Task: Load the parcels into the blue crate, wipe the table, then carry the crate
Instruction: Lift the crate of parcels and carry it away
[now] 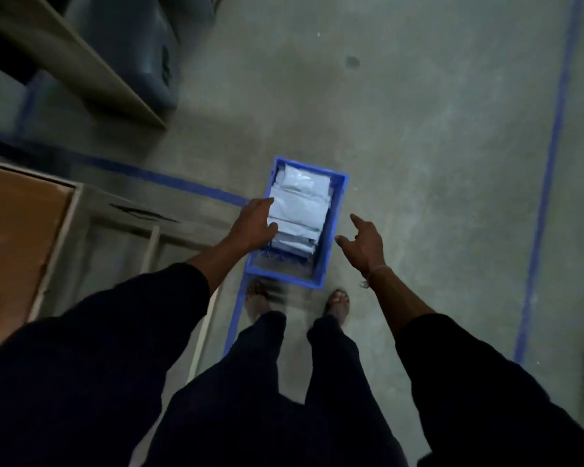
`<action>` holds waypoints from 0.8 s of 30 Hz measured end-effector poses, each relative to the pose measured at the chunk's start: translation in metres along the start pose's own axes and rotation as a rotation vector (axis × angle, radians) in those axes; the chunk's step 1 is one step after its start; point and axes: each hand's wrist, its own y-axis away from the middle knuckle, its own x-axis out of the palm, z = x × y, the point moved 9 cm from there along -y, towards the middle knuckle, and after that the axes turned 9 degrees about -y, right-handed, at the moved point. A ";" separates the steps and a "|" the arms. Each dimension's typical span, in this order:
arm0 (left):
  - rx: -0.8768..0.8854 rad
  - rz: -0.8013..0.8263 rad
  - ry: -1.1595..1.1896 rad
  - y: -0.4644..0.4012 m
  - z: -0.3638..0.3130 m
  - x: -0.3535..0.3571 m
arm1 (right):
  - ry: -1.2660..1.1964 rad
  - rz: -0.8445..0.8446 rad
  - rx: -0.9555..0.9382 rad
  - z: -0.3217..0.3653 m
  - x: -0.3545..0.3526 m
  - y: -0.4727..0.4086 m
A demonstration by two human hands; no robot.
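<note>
Floor (pixel 418 129): grey concrete marked with blue tape lines (pixel 550 163).
Table (pixel 21 230): brown top with a pale edge, at the left, apart from the crate.
Blue crate (pixel 338 210): on or just above the floor, ahead of the person's sandalled feet (pixel 338 303); which, I cannot tell.
Parcels (pixel 300 203): white bags stacked inside the crate, filling most of it.
Left hand (pixel 255 227): at the crate's left rim, fingers curved over the edge and the parcels; a firm grasp cannot be told.
Right hand (pixel 363 244): just beside the crate's right wall, released, fingers spread, touching nothing.

Warehouse; concrete floor (pixel 418 129), blue floor tape (pixel 550 163)
</note>
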 end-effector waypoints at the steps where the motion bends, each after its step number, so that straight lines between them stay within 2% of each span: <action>1: -0.028 0.035 -0.009 -0.011 0.012 0.019 | 0.011 0.014 0.024 -0.019 0.010 -0.011; 4: -0.085 0.101 -0.018 -0.042 0.041 0.067 | 0.038 0.055 0.072 -0.069 0.038 -0.048; 11: -0.147 0.125 -0.075 -0.143 0.119 0.162 | 0.083 0.141 0.112 -0.155 0.104 -0.155; 17: -0.175 0.118 -0.105 -0.229 0.172 0.218 | 0.081 0.170 0.119 -0.202 0.158 -0.239; 24: -0.210 0.073 -0.002 -0.293 0.208 0.267 | 0.083 0.139 0.095 -0.235 0.202 -0.294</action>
